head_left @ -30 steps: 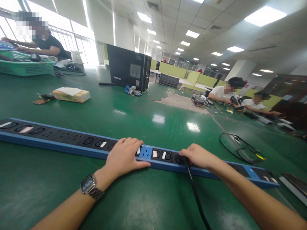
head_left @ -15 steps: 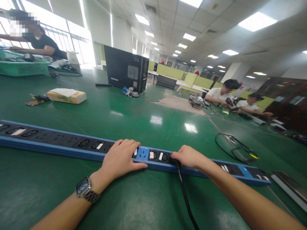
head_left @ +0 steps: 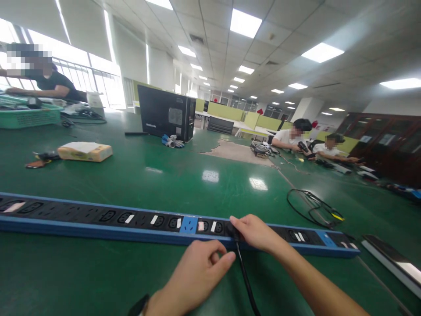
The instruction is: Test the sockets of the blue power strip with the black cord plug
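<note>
A long power strip [head_left: 144, 220] with a blue frame and black sockets lies across the green table. At its right half, my right hand [head_left: 255, 231] grips the black plug [head_left: 234, 232] of a power cord at a socket. The cord [head_left: 245, 275] runs down from it toward me. My left hand [head_left: 205, 272] hovers in front of the strip, just left of the cord. Its fingers are loosely bent, the thumb stands apart, and nothing is held. White and pink labels mark several sockets.
Behind the strip are a tissue pack [head_left: 84, 152], gloves [head_left: 173, 141], a black computer case [head_left: 166, 112] and a coiled black cable [head_left: 314, 206]. A green basket [head_left: 29, 117] stands far left. A flat dark-topped object [head_left: 393, 263] lies at right. Other people sit around the table.
My left hand has let go of the power strip and moved right and toward me, near the cord. My right hand keeps its grip on the plug. The view has tilted up slightly.
</note>
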A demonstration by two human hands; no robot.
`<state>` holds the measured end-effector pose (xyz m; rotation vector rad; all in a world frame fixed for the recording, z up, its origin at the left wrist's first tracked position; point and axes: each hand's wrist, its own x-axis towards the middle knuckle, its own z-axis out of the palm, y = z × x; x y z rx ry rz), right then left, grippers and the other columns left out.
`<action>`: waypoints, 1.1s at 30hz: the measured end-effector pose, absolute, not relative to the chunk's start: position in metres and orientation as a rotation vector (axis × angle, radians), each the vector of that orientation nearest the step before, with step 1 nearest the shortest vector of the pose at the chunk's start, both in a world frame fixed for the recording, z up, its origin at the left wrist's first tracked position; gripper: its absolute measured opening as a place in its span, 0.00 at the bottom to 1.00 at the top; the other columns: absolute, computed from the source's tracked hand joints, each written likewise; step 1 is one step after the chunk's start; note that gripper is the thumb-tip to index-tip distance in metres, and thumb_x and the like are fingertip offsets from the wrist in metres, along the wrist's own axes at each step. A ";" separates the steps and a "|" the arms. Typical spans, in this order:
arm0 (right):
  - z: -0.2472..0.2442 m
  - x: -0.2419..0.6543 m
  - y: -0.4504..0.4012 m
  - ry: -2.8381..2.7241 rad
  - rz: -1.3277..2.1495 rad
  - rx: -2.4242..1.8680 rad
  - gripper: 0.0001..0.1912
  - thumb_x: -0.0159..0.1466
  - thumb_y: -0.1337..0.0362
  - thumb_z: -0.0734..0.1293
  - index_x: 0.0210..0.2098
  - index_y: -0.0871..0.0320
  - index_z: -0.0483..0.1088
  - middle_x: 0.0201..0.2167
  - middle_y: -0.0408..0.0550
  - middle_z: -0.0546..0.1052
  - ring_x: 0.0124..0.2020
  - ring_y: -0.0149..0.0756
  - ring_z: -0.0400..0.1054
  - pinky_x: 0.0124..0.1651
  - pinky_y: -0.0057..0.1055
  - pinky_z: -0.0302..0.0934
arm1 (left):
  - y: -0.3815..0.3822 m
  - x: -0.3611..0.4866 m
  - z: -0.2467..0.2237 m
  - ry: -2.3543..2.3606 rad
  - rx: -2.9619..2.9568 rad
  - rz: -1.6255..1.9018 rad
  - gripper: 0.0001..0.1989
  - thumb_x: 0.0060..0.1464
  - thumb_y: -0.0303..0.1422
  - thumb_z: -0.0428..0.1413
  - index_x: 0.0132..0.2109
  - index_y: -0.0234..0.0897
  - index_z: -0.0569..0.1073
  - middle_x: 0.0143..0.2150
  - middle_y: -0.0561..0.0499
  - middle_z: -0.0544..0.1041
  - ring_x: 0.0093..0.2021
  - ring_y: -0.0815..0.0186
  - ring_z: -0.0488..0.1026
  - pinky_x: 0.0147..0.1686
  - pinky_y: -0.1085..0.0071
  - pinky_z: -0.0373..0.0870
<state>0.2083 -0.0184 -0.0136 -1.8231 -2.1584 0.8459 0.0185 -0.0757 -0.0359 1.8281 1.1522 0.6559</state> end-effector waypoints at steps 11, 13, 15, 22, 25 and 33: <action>-0.063 0.221 -0.029 -2.028 -0.130 -1.644 0.14 0.68 0.60 0.56 0.37 0.54 0.72 0.35 0.46 0.76 0.40 0.37 0.66 0.43 0.32 0.50 | -0.056 0.069 -0.064 0.890 0.738 0.602 0.32 0.41 0.61 0.55 0.37 0.34 0.71 0.26 0.48 0.77 0.21 0.70 0.73 0.17 0.79 0.60; -0.069 0.221 -0.028 -2.036 -0.126 -1.643 0.13 0.68 0.62 0.56 0.38 0.53 0.72 0.35 0.45 0.76 0.40 0.37 0.66 0.44 0.33 0.49 | -0.055 0.068 -0.067 0.841 0.716 0.648 0.29 0.43 0.58 0.57 0.35 0.34 0.71 0.26 0.49 0.77 0.21 0.70 0.73 0.18 0.80 0.60; -0.071 0.220 -0.028 -2.025 -0.124 -1.667 0.13 0.68 0.63 0.56 0.37 0.53 0.72 0.33 0.45 0.76 0.39 0.37 0.66 0.44 0.34 0.49 | -0.055 0.069 -0.071 0.818 0.707 0.676 0.26 0.44 0.56 0.58 0.32 0.34 0.71 0.24 0.50 0.76 0.21 0.71 0.72 0.18 0.80 0.60; -0.069 0.216 -0.028 -1.977 -0.133 -1.720 0.11 0.66 0.64 0.59 0.30 0.53 0.71 0.28 0.43 0.74 0.35 0.36 0.64 0.40 0.34 0.47 | -0.059 0.077 -0.048 0.753 0.718 0.802 0.21 0.46 0.50 0.60 0.30 0.34 0.71 0.20 0.51 0.73 0.20 0.70 0.69 0.20 0.76 0.62; -0.069 0.216 -0.027 -1.972 -0.155 -1.729 0.11 0.66 0.64 0.60 0.30 0.53 0.71 0.28 0.42 0.74 0.34 0.36 0.64 0.40 0.34 0.47 | -0.057 0.073 -0.012 0.635 0.802 0.950 0.20 0.47 0.48 0.60 0.29 0.34 0.71 0.19 0.50 0.72 0.21 0.68 0.69 0.22 0.73 0.66; -0.067 0.218 -0.028 -2.000 -0.148 -1.703 0.12 0.67 0.62 0.58 0.34 0.53 0.73 0.32 0.44 0.76 0.38 0.37 0.67 0.43 0.34 0.50 | -0.008 -0.023 0.067 0.608 0.565 1.645 0.15 0.61 0.34 0.44 0.29 0.34 0.67 0.17 0.60 0.57 0.14 0.76 0.55 0.12 0.80 0.54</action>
